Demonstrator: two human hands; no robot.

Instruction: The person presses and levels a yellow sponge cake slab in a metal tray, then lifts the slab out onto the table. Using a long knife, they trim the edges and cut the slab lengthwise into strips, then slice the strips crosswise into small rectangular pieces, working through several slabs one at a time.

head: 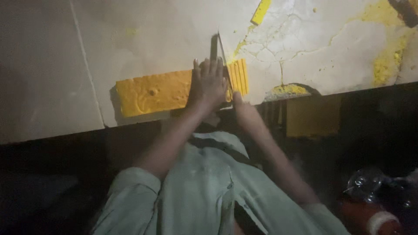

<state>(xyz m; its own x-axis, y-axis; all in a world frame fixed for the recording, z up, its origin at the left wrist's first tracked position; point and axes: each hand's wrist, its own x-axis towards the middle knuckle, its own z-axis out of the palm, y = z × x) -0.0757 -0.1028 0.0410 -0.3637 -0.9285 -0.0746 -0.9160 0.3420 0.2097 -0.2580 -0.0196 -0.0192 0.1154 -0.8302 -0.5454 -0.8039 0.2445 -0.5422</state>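
One yellow slab, one knife

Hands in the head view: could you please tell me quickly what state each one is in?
Left hand: open, flat on the long yellow block.
Right hand: gripping the thin metal blade.

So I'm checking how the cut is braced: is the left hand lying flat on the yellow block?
Yes, the left hand lies palm down with fingers spread on the yellow block, right beside the knife blade.
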